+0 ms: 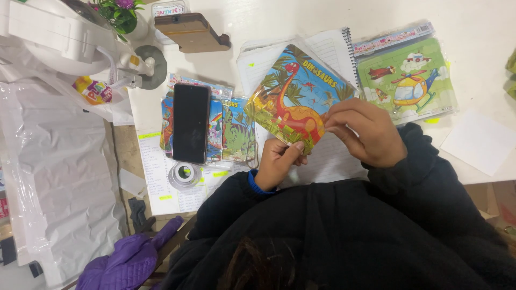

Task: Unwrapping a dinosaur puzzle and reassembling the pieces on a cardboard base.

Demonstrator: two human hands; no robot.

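A dinosaur puzzle card [293, 96] in clear wrap, showing an orange long-necked dinosaur among palms, is held tilted above the desk. My left hand [277, 161] grips its lower edge from underneath. My right hand [363, 131] pinches its lower right corner, fingers curled at the wrap. Both sleeves are black. An open spiral notebook [328, 48] lies under the card.
A black phone [191, 122] rests on a stack of similar colourful puzzle cards [236, 131]. A helicopter puzzle [408, 80] in a plastic sleeve lies at the right. A tape roll [184, 174] sits on a printed sheet. A wooden stand [188, 31], a flower pot [121, 13] and crumpled plastic bags [59, 172] are at the left.
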